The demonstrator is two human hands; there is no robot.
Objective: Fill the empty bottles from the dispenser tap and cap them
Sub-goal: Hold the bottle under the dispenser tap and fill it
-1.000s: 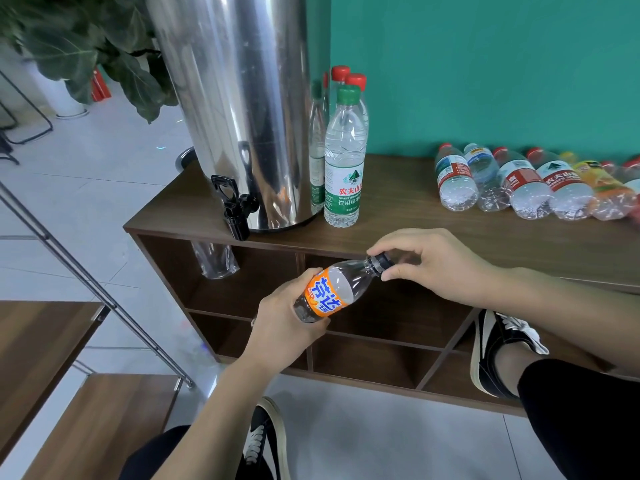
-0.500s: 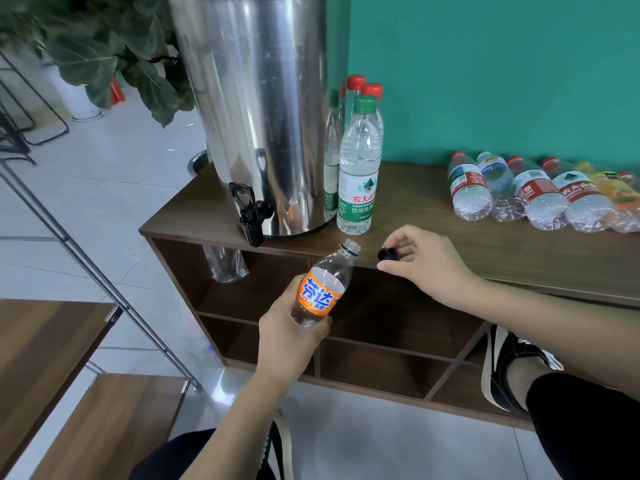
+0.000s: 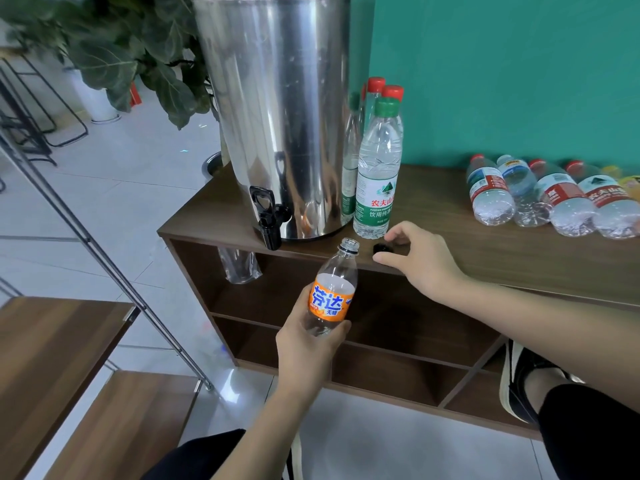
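My left hand (image 3: 311,351) grips a small clear bottle with an orange label (image 3: 331,296), tilted, its neck open, in front of the wooden cabinet (image 3: 519,265). Its black cap (image 3: 382,248) lies on the cabinet top near the front edge. My right hand (image 3: 419,261) hovers over the cap with spread fingers and does not hold it. The steel dispenser (image 3: 277,116) stands on the cabinet's left end; its black tap (image 3: 268,218) juts over the edge, up and left of the bottle's mouth.
Several capped water bottles (image 3: 378,168) stand upright beside the dispenser. Several more bottles (image 3: 526,199) lie on their sides at the right. A clear plastic bag (image 3: 239,268) hangs below the tap. A plant, a slanted metal rail and wooden steps (image 3: 52,358) are on the left.
My right hand twisted the black cap off the bottle, carried it to the cabinet top and let it go. My left hand raised the bottle more upright.
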